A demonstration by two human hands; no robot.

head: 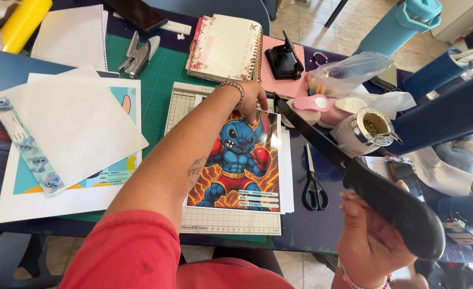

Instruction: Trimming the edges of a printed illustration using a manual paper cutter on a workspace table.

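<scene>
Here the left hand (251, 98) presses flat, fingers together, on the cartoon print (236, 160) lying on the paper trimmer (231, 219); the right hand's (370, 241) fingers clamp the raised cutter handle (394, 206), scissors (313, 187) just left of them.

Bright even daylight; soft shadows; sharp focus; slight wide-angle distortion

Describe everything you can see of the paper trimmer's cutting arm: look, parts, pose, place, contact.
The cutting arm is a long, dark, straight blade bar ending in a thick black handle. It is raised, slanting from its hinge at the trimmer base's far edge up toward the camera. The right hand grips the handle; the bar crosses above the scissors.
</scene>
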